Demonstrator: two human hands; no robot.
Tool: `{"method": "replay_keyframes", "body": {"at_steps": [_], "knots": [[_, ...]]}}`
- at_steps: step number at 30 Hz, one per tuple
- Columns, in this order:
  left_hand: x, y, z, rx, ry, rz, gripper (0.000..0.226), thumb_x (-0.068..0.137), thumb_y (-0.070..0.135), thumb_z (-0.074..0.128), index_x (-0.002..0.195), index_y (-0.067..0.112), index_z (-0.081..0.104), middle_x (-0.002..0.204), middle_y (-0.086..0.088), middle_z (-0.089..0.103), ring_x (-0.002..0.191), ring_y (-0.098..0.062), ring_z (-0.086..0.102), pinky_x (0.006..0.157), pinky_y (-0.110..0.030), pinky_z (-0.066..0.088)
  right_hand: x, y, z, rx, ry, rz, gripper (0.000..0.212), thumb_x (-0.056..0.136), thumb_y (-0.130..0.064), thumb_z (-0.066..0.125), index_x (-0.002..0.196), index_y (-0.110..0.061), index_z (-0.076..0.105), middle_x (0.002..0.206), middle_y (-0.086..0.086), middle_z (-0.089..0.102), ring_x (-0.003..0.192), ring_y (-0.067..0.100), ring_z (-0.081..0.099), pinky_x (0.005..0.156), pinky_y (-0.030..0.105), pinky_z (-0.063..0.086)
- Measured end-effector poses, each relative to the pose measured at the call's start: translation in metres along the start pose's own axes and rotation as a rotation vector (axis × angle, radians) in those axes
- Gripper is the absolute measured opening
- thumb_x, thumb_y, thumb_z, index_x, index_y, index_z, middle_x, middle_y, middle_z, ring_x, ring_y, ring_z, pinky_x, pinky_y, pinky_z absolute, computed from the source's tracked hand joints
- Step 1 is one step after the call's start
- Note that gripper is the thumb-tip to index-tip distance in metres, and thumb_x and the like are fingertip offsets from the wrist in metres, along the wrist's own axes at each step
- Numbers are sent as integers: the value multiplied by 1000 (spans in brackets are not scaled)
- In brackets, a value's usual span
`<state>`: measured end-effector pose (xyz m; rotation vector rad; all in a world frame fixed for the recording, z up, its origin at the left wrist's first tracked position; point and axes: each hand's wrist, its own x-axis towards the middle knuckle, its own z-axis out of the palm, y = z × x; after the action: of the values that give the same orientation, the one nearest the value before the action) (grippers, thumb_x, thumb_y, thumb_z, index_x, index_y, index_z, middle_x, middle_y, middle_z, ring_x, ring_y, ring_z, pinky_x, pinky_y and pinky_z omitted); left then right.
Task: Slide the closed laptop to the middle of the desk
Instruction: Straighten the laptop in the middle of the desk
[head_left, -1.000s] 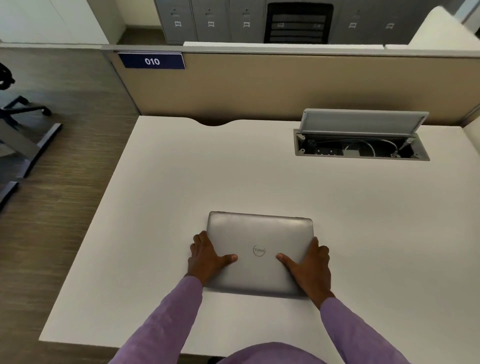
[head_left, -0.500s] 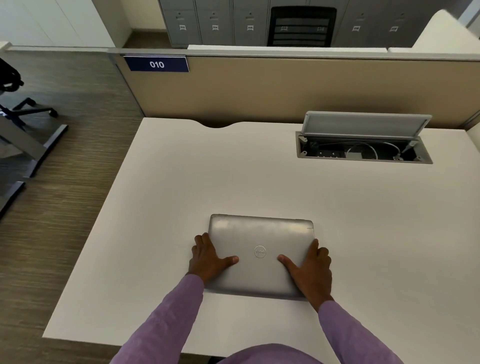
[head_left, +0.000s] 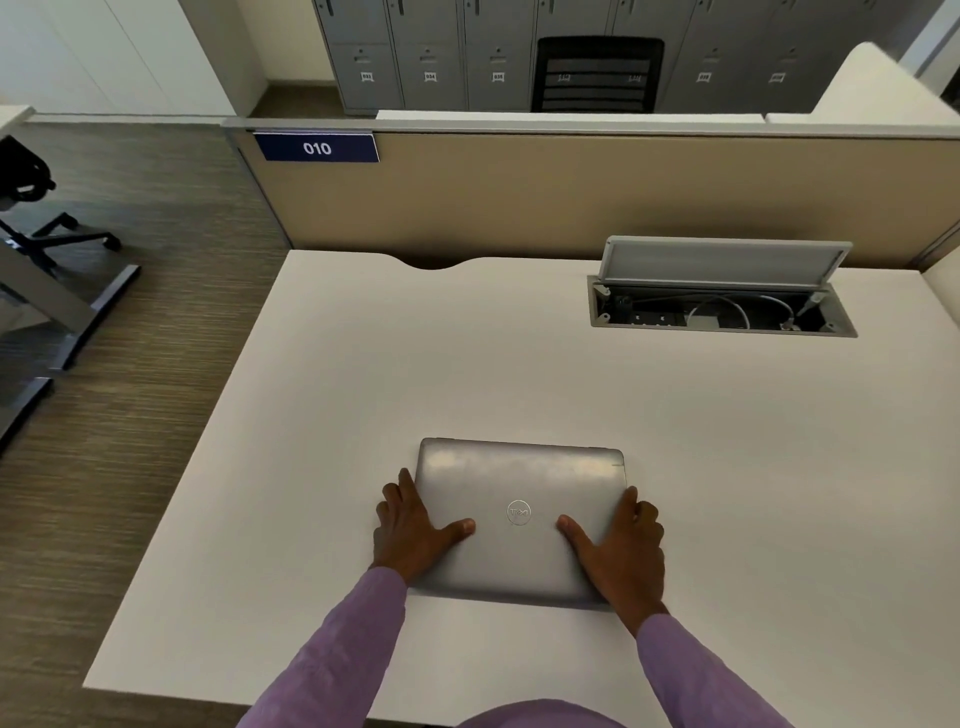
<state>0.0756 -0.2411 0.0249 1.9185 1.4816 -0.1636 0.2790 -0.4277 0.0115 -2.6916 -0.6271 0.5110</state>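
I saw the left hand (head_left: 410, 530) and right hand (head_left: 621, 545) gripping the closed laptop (head_left: 519, 483) by its side edges, thumbs flat on the lid, fingertips hidden below. It lay on the white desk (head_left: 727, 467) near the front edge, well apart from the open cable box (head_left: 722, 312).

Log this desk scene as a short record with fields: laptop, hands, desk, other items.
laptop: closed, silver laptop lying flat near the front half of the desk
left hand: left hand on the laptop's left edge, thumb on the lid
right hand: right hand on the laptop's right edge, thumb on the lid
desk: white desk, bare ahead of the laptop
cable box: cable box at the far right, lid raised
sign: sign reading 010 on the divider
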Motion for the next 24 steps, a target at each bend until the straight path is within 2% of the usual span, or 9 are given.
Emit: {"method": "replay_keyframes", "body": {"at_steps": [4, 6, 8, 11, 14, 18, 21, 24], "knots": [[-3, 4, 2, 83, 85, 45, 133, 61, 81, 69, 155, 13, 4, 144, -7, 29, 131, -33, 36, 98, -50, 46, -1, -2, 1, -11, 49, -53, 112, 77, -81, 51, 153, -6, 21, 151, 16, 35, 131, 37, 42, 104, 48, 45], [-4, 6, 3, 147, 117, 93, 130, 64, 83, 64, 156, 11, 6, 150, -8, 27, 133, -32, 35, 102, -49, 43, 0, -5, 2, -15, 40, -87, 112, 81, -79, 48, 156, -3, 15, 162, 19, 22, 146, 37, 27, 117, 48, 34], [-3, 9, 5, 171, 132, 140, 128, 67, 83, 61, 157, 9, 6, 159, -11, 19, 144, -32, 26, 114, -47, 32, 1, -9, 3, -18, 31, -135, 109, 85, -78, 39, 157, -1, 9, 167, 19, 9, 153, 34, 11, 124, 45, 20], [-1, 13, 8, 168, 142, 205, 127, 72, 82, 57, 158, 8, 0, 168, -11, 1, 154, -27, 7, 124, -46, 11, 1, -16, 4, -27, 36, -227, 102, 90, -75, 25, 157, 0, 5, 167, 19, 2, 155, 33, 3, 126, 45, 13], [1, 18, 11, 165, 135, 271, 124, 77, 81, 51, 158, 7, -6, 168, -10, -7, 156, -25, -2, 126, -47, 2, 2, -22, 6, -24, 54, -307, 96, 93, -70, 20, 157, 0, 5, 168, 16, -1, 156, 30, 0, 126, 42, 11], [5, 26, 16, 219, 132, 366, 120, 80, 80, 45, 157, 5, -10, 167, -11, -14, 156, -25, -10, 125, -46, -4, 4, -31, 9, -14, 35, -382, 87, 98, -61, 29, 158, -4, 3, 167, 12, -4, 156, 28, -1, 126, 38, 7], [5, 33, 21, 299, 120, 432, 116, 83, 80, 38, 156, 6, -13, 166, -11, -18, 155, -26, -12, 125, -42, -6, 3, -36, 12, -7, 40, -444, 83, 98, -60, 21, 158, -6, 2, 167, 9, -6, 156, 25, -4, 126, 37, 5], [4, 38, 27, 319, 121, 502, 98, 95, 65, 38, 156, 7, -12, 165, -9, -21, 155, -26, -13, 125, -41, -6, 2, -40, 16, -9, 47, -491, 78, 99, -57, 19, 157, -9, -4, 168, 9, -5, 156, 22, -6, 126, 38, 6]]}}
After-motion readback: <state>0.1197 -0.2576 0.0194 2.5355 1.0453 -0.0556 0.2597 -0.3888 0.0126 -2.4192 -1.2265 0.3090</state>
